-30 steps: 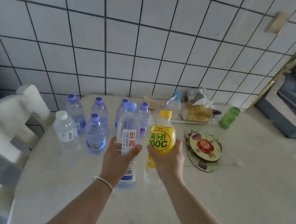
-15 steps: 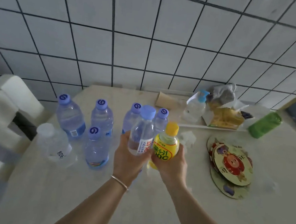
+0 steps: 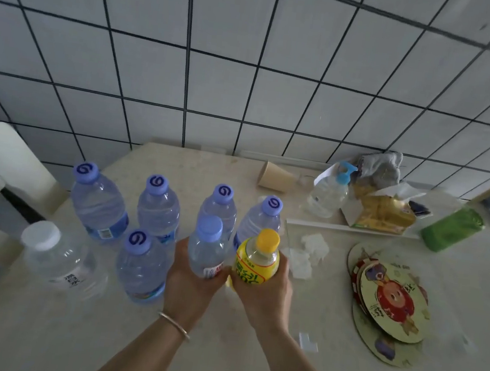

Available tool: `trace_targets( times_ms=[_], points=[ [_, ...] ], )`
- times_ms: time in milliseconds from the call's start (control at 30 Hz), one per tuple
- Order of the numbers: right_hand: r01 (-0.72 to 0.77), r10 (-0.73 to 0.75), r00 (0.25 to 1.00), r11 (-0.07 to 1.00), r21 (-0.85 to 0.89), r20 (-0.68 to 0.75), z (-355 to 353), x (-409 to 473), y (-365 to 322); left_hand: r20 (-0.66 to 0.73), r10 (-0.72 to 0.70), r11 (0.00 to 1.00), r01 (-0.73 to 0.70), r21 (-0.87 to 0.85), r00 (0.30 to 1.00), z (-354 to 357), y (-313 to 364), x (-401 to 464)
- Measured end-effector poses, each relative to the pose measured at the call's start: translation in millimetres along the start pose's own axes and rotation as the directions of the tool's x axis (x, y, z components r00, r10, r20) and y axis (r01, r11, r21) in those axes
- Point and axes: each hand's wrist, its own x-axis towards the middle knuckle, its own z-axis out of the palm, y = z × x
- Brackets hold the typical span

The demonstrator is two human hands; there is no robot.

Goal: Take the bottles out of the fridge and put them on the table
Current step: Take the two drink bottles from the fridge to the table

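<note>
Left hand [image 3: 190,284] is wrapped around the lower body of a clear water bottle [image 3: 208,250] with a plain blue cap; right hand [image 3: 263,293] grips the yellow soda bottle [image 3: 257,261] the same way, fingers curled round the label. Both bottles upright, touching side by side, held over the table [image 3: 214,362] roughly mid-surface; can't tell whether the bases are down yet, hands hide them. Just behind them, toward the wall edge, a row of four blue-capped water bottles [image 3: 158,205], two of them nearly touching the held pair. A fifth [image 3: 139,265] stands just left of the left hand, and a white-capped bottle [image 3: 57,254] sits near the table's left edge. Judgement: this is the set-down step. To do it well, lower both straight down, keep them vertical, feel the bases go flat before relaxing the fingers, then pull the hands back toward the near edge, not sideways, since the fifth bottle is just beside the left knuckles. Release one at a time if the pair leans on each other. Right side holds clutter: round cartoon coasters [image 3: 390,301], white scraps [image 3: 309,253], tipped paper cup [image 3: 274,176], pump bottle [image 3: 330,190], tissue box [image 3: 380,209], green roll [image 3: 453,228] near the right edge.
</note>
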Motion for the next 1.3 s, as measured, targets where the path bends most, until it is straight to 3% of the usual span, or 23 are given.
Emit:
trace_targets(
  times_ms=[167, 433, 600, 700, 833, 967, 1133, 1300],
  points=[
    [-0.024, 0.024, 1.000, 0.999, 0.049, 0.001, 0, -1, 5, -0.025, 0.017, 0.994, -0.014, 0.106, 1.000, 3, -5, 0],
    [-0.036, 0.030, 0.996, 0.997, 0.062, 0.086, -6, -10, 7, 0.060, -0.007, 0.982, -0.005, 0.190, 0.998, -2, 2, -6],
    [0.022, 0.013, 0.971, 0.989, -0.144, 0.240, -31, -8, 10, 0.228, -0.125, 0.984, 0.091, 0.151, 0.966, -16, 5, -8],
    [0.014, 0.079, 0.951, 0.954, -0.299, 0.298, -61, -14, 13, 0.275, -0.204, 0.969, 0.154, 0.193, 0.939, -33, 14, -28],
    [0.017, 0.053, 0.964, 0.967, -0.255, 0.262, -94, -39, 7, 0.319, -0.346, 0.925, 0.264, 0.273, 0.882, -64, 22, -68],
    [0.106, -0.053, 0.964, 0.976, -0.191, 0.262, -114, -88, 0, 0.284, -0.317, 0.938, 0.255, 0.234, 0.905, -90, 42, -111],
    [0.222, -0.173, 0.935, 0.967, -0.129, 0.310, -131, -170, 1, 0.211, -0.183, 0.975, 0.150, 0.163, 0.960, -126, 64, -175],
    [0.306, -0.290, 0.894, 0.952, 0.008, 0.342, -149, -255, 7, 0.137, -0.084, 0.996, 0.086, -0.009, 0.987, -183, 83, -262]
  ],
)
